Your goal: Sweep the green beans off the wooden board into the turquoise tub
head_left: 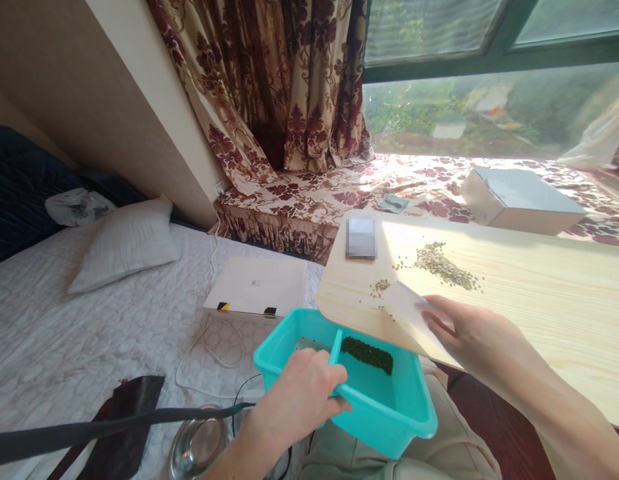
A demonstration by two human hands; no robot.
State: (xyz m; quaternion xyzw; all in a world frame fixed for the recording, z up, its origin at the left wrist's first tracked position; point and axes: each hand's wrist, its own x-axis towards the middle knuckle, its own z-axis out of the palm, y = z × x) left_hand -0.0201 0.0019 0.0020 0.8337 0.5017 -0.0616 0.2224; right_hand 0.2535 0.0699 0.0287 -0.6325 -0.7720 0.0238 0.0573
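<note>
My left hand grips the near rim of a turquoise two-compartment plastic bin by its divider. Dark green mung-bean-like grains lie along the far side of the right compartment; something pale, partly hidden, is in the left one. My right hand pinches a white card, its edge touching the wooden board beside a small group of pale greenish-brown grains. A larger spread of the same grains lies farther back on the board. The bin sits against the board's near edge, over my lap.
The light wooden board reaches right, with a blurred square object at its far left corner. A white box stands on the window seat. On the bed are a flat white box, a metal bowl, cables and a pillow.
</note>
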